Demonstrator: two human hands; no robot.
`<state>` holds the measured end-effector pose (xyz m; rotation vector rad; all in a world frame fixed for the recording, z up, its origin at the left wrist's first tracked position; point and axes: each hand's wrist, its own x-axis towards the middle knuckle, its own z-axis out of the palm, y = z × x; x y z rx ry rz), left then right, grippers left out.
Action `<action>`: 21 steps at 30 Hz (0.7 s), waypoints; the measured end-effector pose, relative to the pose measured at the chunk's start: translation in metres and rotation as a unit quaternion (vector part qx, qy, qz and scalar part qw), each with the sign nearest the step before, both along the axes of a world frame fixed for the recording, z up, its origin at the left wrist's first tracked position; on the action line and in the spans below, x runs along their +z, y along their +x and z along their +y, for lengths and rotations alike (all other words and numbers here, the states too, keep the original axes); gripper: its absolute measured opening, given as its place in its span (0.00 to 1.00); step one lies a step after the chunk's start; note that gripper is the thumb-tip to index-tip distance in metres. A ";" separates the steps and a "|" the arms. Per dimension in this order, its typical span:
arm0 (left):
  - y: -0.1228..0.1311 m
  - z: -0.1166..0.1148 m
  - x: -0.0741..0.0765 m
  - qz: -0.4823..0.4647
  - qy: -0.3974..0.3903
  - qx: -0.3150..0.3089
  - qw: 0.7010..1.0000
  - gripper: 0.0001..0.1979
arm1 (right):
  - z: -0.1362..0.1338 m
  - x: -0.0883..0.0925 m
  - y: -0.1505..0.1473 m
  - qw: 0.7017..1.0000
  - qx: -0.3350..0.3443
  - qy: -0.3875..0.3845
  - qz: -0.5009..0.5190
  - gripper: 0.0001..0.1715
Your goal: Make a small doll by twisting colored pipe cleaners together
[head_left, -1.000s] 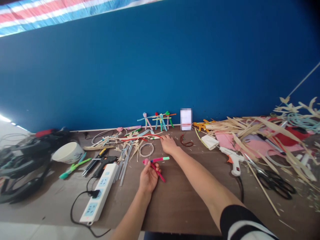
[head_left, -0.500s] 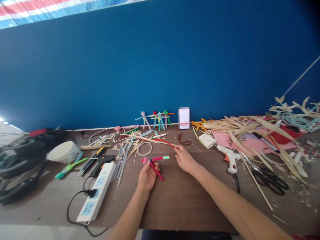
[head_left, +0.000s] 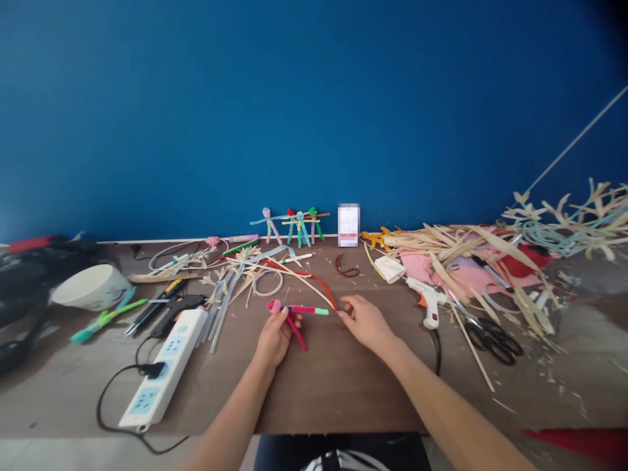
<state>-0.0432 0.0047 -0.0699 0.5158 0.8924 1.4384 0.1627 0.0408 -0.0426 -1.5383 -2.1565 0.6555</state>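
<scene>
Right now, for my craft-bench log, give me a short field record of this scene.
Left hand: holds pink pipe cleaners, one green-tipped
Right hand: open, nearest a red pipe cleaner
Surface: brown wooden bench
Right side: hot glue gun, black-handled scissors
Left side: white power strip
Back: pipe-cleaner figures

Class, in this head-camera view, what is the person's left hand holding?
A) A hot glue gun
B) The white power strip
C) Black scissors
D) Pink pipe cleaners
D: the left hand closes around pink pipe cleaners, one of which ends in a green tip.
</scene>
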 end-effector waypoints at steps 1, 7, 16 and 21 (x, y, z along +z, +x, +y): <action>0.000 0.000 0.000 0.003 0.003 -0.001 1.000 0.08 | 0.008 0.000 -0.010 1.000 -0.013 -0.005 -0.026 0.16; 0.000 -0.001 -0.001 0.017 0.021 -0.011 1.000 0.15 | 0.037 -0.004 -0.044 0.997 -0.041 -0.025 -0.066 0.07; 0.000 0.000 -0.003 0.030 0.025 -0.023 0.999 0.10 | 0.001 0.017 0.006 0.985 -0.040 -0.018 0.165 0.21; -0.002 -0.001 -0.006 0.032 0.027 -0.027 0.999 0.05 | -0.041 0.025 0.034 0.898 -0.139 -0.038 0.416 0.13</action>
